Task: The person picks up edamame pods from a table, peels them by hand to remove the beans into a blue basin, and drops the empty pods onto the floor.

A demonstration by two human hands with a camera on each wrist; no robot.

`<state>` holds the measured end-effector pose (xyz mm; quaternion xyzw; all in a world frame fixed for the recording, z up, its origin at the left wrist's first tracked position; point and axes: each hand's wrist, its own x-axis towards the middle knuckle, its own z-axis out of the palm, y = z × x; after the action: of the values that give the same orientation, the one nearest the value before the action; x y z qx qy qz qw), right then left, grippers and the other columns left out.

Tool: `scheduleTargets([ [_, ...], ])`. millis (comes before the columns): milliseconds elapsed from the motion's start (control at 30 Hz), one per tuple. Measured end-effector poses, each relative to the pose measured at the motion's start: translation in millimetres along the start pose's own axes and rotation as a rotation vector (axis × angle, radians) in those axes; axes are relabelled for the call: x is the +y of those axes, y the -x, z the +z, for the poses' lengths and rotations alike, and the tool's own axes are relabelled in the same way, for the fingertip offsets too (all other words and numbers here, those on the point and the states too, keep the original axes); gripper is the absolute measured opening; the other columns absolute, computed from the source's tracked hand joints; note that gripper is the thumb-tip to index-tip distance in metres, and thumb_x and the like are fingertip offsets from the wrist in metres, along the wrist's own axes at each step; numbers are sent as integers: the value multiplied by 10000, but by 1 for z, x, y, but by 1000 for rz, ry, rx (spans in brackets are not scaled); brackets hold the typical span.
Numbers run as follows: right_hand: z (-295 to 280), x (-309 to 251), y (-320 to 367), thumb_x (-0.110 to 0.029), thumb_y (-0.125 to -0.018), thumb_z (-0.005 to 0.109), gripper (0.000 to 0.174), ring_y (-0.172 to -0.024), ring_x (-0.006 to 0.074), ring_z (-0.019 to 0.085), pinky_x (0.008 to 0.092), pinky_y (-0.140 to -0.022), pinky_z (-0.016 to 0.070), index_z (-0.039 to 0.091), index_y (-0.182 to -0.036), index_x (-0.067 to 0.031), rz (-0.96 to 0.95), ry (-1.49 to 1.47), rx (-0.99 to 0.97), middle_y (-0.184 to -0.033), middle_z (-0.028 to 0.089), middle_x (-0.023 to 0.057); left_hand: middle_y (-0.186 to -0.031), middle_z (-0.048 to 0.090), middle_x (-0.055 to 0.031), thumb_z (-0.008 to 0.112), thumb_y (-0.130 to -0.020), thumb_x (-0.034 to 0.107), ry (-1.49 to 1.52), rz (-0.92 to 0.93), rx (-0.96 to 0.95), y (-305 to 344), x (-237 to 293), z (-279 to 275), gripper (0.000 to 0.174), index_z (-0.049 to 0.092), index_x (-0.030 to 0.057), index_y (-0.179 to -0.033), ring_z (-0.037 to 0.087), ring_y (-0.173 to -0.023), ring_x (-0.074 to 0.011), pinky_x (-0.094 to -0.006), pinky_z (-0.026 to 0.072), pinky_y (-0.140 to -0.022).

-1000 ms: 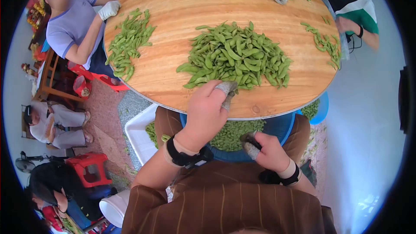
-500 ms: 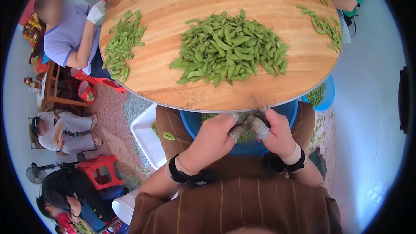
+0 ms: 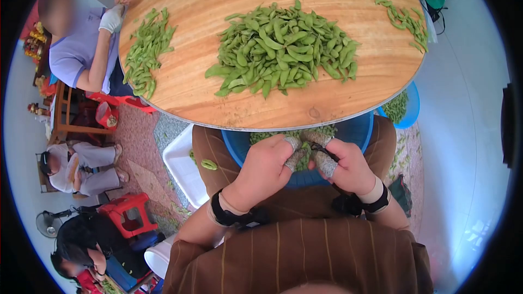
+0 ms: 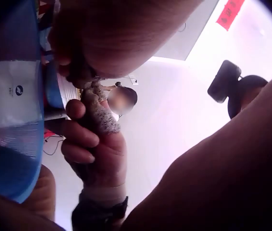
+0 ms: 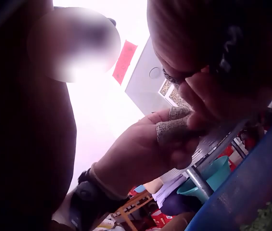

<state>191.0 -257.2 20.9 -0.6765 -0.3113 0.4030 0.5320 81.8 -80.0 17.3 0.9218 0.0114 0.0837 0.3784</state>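
Note:
In the head view both hands meet over a blue basin (image 3: 231,147) just below the table's edge. Grey wraps cover thumb and index finger on each. My left hand (image 3: 260,170) pinches a green pod (image 3: 305,156); my right hand (image 3: 351,167) has its thumb and finger closed on the same spot, tips nearly touching the left's. A large heap of green pods (image 3: 286,49) lies on the round wooden table (image 3: 190,84). The left wrist view shows the right hand (image 4: 104,151) below the dark left one; the right wrist view shows the left hand (image 5: 138,149). Shadow hides the pod there.
Smaller pod piles (image 3: 147,54) lie around the table. A white tub (image 3: 182,169) stands left of the basin, a blue container of pods (image 3: 400,106) right. People sit at left, including one in a purple shirt (image 3: 81,49). A red stool (image 3: 128,212) stands lower left.
My left hand has come back from the heap's near edge to meet my right hand over the basin. Since the middle frame both hands have shifted slightly, and green shows between the fingertips.

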Motion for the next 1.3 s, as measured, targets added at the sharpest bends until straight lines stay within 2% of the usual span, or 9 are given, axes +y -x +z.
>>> scheduleTargets([
  [133, -1, 6, 3, -9, -858, 533, 408, -694, 94, 586, 252, -632, 488, 546, -1264, -45, 184, -466, -110, -801, 627, 19, -741, 570, -69, 572, -876, 41, 438, -47, 33, 6, -8, 12, 144, 620, 25, -1011, 539, -635, -169, -322, 450, -597],
  [200, 3, 11, 5, -15, -863, 541, 396, -700, 97, 589, 256, -637, 490, 552, -1258, -45, 217, -707, -168, -802, 628, 22, -699, 533, -73, 577, -894, 103, 1732, -536, -262, 10, -17, 18, 149, 580, 7, -1008, 487, -587, -166, -301, 404, -552],
  [367, 3, 31, -2, -43, -853, 615, 304, -736, 104, 592, 250, -686, 490, 611, -1155, -15, -403, 267, 56, -816, 631, 33, -652, 463, -34, 492, -956, 241, 1940, -472, -352, 19, -27, 40, 283, 532, 7, -1112, 399, -550, -117, -261, 324, -530],
  [700, 1, 26, -13, -145, -778, 727, 232, -699, 100, 574, 265, -624, 464, 642, -954, -21, -145, 24, -111, -784, 635, 64, -663, 520, -45, 535, -947, 201, 1896, -640, -357, 35, -37, 47, 257, 542, 13, -1123, 441, -542, -109, -244, 358, -524],
  [800, 12, 31, -14, -158, -689, 751, 222, -578, 308, 531, 343, -527, 432, 591, -777, -31, -260, 457, -3, -648, 534, 132, -649, 516, -24, 533, -945, 194, 1622, -699, -319, 38, -40, 42, 182, 595, 34, -1005, 444, -544, -92, -234, 354, -524],
  [967, 30, 37, -21, -108, -671, 698, 191, -663, 364, 560, 395, -576, 459, 595, -806, -20, -279, 560, -30, -703, 552, 163, -673, 528, -25, 553, -934, 190, 988, -683, -266, 59, -43, 29, 177, 621, 34, -883, 477, -592, -98, -272, 395, -560],
  [1067, 32, 44, -27, -62, -660, 652, 180, -721, 379, 573, 421, -620, 470, 600, -825, -14, -260, 615, -2, -761, 566, 173, -750, 555, -149, 603, -875, 146, 169, -364, 305, 85, -57, 16, 157, 585, -10, -859, 553, -689, -310, -408, 443, -622],
  [1233, 24, 51, -29, -29, -665, 623, 187, -746, 381, 578, 432, -647, 478, 618, -851, -17, -246, 643, 29, -819, 585, 171, -759, 566, -194, 634, -787, 141, -462, -747, 416, 154, -111, -5, 138, 580, 16, -807, 562, -741, -402, -478, 463, -675],
  [1300, 23, 57, -29, -45, -690, 638, 178, -751, 369, 589, 432, -647, 487, 631, -867, -26, -335, 660, 94, -841, 598, 168, -804, 584, -187, 628, -791, 151, -625, -1064, 151, 184, -126, -19, 137, 610, 16, -809, 587, -742, -396, -462, 489, -657],
])
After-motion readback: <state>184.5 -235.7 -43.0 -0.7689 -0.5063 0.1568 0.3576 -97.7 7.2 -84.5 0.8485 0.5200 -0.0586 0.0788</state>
